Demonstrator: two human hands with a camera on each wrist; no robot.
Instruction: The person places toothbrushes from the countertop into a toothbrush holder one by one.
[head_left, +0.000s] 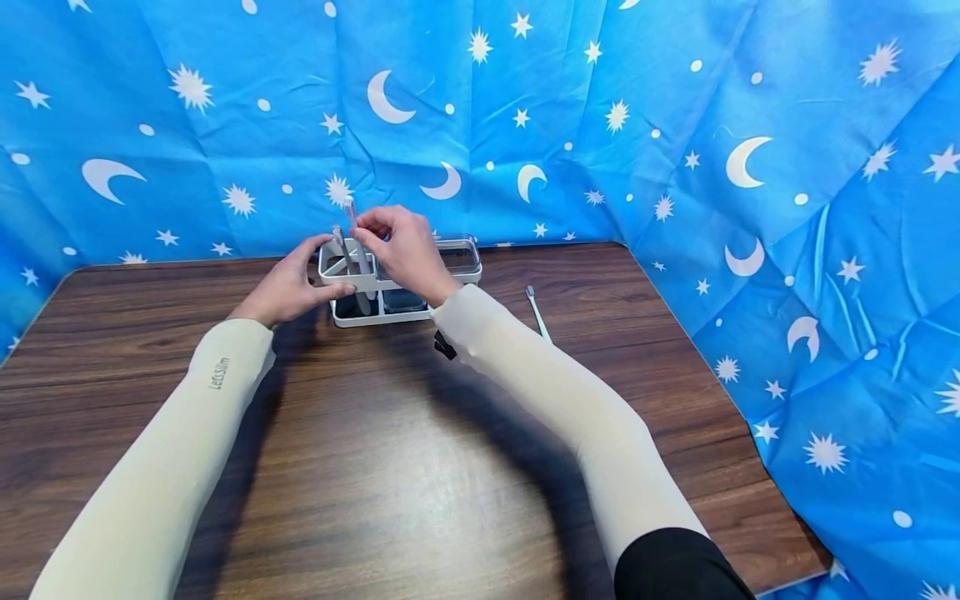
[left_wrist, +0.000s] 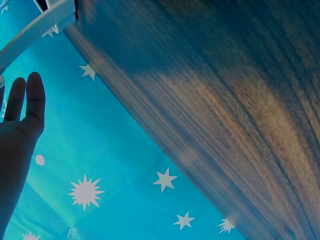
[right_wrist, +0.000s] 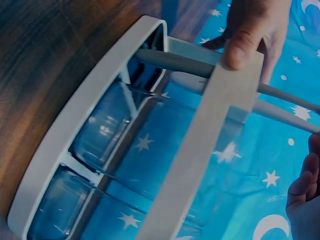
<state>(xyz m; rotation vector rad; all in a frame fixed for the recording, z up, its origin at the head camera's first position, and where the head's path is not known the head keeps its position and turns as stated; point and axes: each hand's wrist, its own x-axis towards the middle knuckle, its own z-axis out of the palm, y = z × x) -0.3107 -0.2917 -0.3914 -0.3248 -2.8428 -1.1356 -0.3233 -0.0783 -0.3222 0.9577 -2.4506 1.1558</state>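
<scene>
A white two-tier toothbrush holder [head_left: 408, 317] with clear cups [right_wrist: 102, 132] stands near the back edge of the table. My left hand [head_left: 288, 283] grips its left end, thumb pressed on the front of the upper rim [right_wrist: 187, 150] and fingers behind. A grey toothbrush [right_wrist: 175, 62] and a pale toothbrush [right_wrist: 187, 82] stand tilted in the leftmost compartment, handles reaching down to the lower tier. My right hand [head_left: 405, 250] pinches the pale one near its top between thumb and fingers. In the left wrist view only part of the left hand [left_wrist: 32, 107] shows.
Another toothbrush [head_left: 534, 308] lies on the wooden table [head_left: 390, 467] to the right of the holder, partly behind my right sleeve [head_left: 540, 383]. A blue curtain [head_left: 480, 125] with moons and stars hangs right behind the table and along its right side.
</scene>
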